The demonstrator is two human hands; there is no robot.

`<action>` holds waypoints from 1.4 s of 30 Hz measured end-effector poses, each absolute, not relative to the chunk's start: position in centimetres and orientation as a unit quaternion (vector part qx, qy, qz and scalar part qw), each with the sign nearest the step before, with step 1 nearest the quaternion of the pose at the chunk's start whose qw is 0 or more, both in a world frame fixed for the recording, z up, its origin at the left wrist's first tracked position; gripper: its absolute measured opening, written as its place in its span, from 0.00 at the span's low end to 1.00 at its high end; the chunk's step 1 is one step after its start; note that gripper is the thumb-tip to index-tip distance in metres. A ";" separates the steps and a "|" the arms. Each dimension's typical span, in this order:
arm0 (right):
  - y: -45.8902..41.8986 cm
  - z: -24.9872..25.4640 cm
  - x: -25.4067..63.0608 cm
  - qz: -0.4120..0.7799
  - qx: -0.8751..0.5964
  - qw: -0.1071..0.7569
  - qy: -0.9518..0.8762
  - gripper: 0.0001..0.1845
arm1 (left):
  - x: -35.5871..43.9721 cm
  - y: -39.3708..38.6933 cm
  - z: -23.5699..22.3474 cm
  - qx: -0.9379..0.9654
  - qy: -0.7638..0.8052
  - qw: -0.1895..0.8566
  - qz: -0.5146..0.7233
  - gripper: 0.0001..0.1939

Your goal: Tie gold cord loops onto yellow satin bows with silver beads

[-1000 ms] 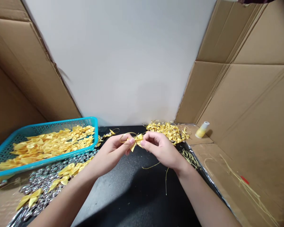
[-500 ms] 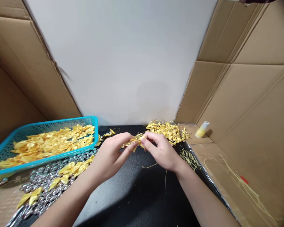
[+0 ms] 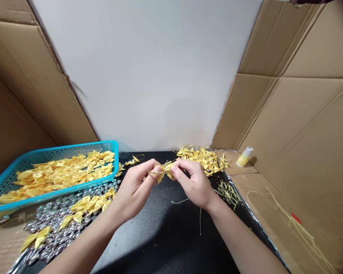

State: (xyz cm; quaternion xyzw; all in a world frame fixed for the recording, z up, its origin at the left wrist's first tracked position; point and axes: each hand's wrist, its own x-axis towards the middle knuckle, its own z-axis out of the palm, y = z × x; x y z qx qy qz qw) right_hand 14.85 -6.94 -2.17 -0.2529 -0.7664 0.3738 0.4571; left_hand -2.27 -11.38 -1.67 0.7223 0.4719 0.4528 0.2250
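Between my two hands is a yellow ribbon bow (image 3: 166,170) with gold elastic cord around it, held over the black tabletop (image 3: 171,228). My left hand (image 3: 138,186) is closed, its thumb and fingers pinching the bow's left side and the cord. My right hand (image 3: 193,182) pinches the right side between thumb and index finger. Fingertips cover part of the bow and any knot there. Beyond my right hand lies a heap of yellow bows with cords (image 3: 201,156). Left of my left hand are loose yellow bows (image 3: 87,204) on shiny silvery beads (image 3: 65,228).
At left, a turquoise basket (image 3: 116,152) holds many yellow bows. A yellow thread spool (image 3: 244,156) stands at right on cardboard. Tangled yellow cord (image 3: 228,194) lies by the right table edge, with longer strands (image 3: 297,224) beyond. Cardboard walls (image 3: 311,125) and a white panel (image 3: 148,76) enclose the space.
The bow has turned between my fingers, so its tails and the cord around its middle show more. My left thumb has shifted up over it. Both hands stay in nearly the same place.
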 end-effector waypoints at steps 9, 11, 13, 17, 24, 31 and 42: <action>-7.6 -2.0 15.0 0.327 -0.294 0.505 -0.743 0.10 | -2.3 -11.5 -1.6 0.720 0.494 0.205 0.441 0.20; -7.9 -1.8 15.0 0.267 -0.306 0.525 -0.748 0.09 | -2.2 -11.6 -1.6 0.726 0.502 0.178 0.434 0.19; -8.2 -1.7 15.0 0.217 -0.311 0.506 -0.775 0.11 | -2.1 -11.6 -1.6 0.737 0.504 0.141 0.428 0.18; -8.1 -1.7 14.8 0.184 -0.327 0.450 -0.810 0.11 | -2.0 -11.5 -1.7 0.755 0.501 0.062 0.418 0.15; -7.6 -1.9 15.0 0.191 -0.304 0.439 -0.824 0.10 | -2.1 -11.3 -1.9 0.776 0.473 0.056 0.413 0.13; -6.5 -2.6 14.8 0.356 -0.280 0.479 -0.752 0.13 | -2.3 -10.7 -2.3 0.745 0.484 0.145 0.436 0.17; -4.9 -3.0 15.4 0.532 -0.252 0.430 -0.685 0.15 | -2.1 -10.2 -2.1 0.642 0.474 0.370 0.475 0.19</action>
